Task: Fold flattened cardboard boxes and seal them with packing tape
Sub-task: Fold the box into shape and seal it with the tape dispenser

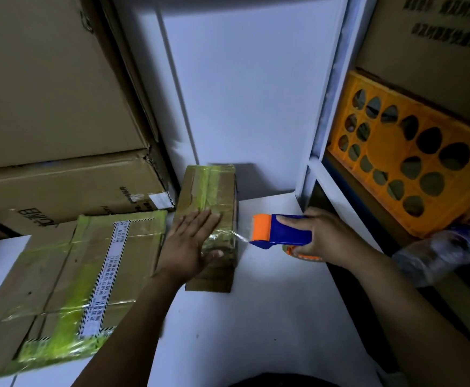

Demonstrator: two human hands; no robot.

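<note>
A small cardboard box [211,191], wrapped in shiny yellowish tape, stands on the white table [270,317] against the wall. My left hand [190,241] lies flat on its top with fingers spread, pressing the tape down. My right hand [320,236] grips a blue and orange tape dispenser [278,231] just right of the box. A clear strip of tape [240,236] stretches from the dispenser's orange head to the box's right edge. A larger taped box [66,277] with a white striped label lies to the left.
Big cardboard cartons [46,107] are stacked at the left against the wall. An orange plastic crate [401,152] sits on a shelf at the right, below another carton. A clear plastic bottle [446,250] lies by my right forearm.
</note>
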